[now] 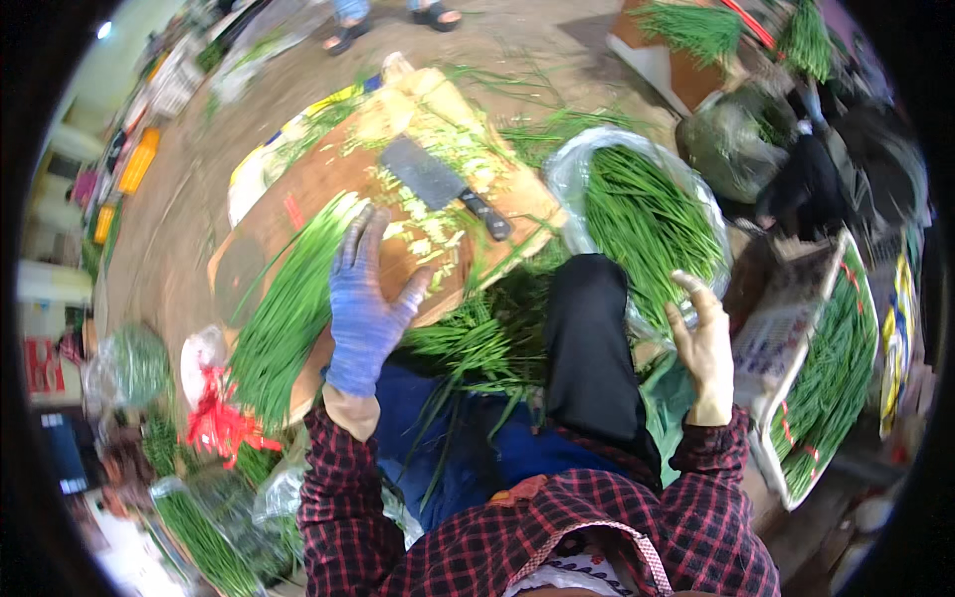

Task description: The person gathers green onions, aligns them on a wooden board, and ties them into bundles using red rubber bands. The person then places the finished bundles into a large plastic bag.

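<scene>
My left hand point(369, 298), in a blue-purple knit glove, lies at the right edge of a bunch of long green garlic chives point(291, 313) on a round wooden board point(276, 216); its fingers are spread and the palm side is hidden. A cleaver point(429, 175) with a black handle rests flat on the board among chopped pale stem ends point(440, 239). My right hand point(701, 343), in a pale glove, has its fingers apart and holds nothing. It is over the near edge of a plastic-lined container point(563, 175) full of green chives point(642, 216).
Loose greens point(470, 336) lie beside my lap. Red ties point(224, 418) are at the lower left. At the right stands a white crate point(772, 418) with tied bunches. A box point(679, 71) with greens on it stands at the upper right. Another person's feet point(436, 16) are at the top.
</scene>
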{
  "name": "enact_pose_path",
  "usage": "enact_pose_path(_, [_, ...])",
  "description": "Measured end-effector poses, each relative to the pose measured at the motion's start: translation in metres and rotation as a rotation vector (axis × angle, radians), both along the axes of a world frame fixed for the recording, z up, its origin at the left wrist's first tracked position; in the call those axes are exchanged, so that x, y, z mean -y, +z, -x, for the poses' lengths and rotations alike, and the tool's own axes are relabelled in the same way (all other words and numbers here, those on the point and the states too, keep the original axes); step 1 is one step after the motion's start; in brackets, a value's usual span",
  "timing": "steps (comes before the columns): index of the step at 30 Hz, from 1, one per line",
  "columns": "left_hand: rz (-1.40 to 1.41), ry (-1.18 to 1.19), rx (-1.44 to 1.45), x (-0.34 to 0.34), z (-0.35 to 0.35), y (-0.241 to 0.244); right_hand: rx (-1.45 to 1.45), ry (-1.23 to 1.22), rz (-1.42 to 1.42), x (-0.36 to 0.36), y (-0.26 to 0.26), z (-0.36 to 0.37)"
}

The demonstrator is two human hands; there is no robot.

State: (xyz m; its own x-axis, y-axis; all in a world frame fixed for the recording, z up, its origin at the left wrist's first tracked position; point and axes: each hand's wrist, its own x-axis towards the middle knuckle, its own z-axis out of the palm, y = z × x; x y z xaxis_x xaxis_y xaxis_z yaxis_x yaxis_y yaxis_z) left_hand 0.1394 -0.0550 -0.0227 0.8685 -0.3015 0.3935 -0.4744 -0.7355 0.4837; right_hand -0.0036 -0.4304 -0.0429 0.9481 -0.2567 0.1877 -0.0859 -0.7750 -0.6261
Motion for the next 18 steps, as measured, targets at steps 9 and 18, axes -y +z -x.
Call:
enact_pose_path(9, [0.929,-0.322,-1.127,0.226,0.023,-0.042,-0.522,-0.132,-0.383,0.062,-0.142,0.059])
enact_pose_path(18, [-0.044,-0.406,-1.147,0.354,0.051,-0.204,-0.308,-0.505,-0.433,0.18,-0.304,0.019])
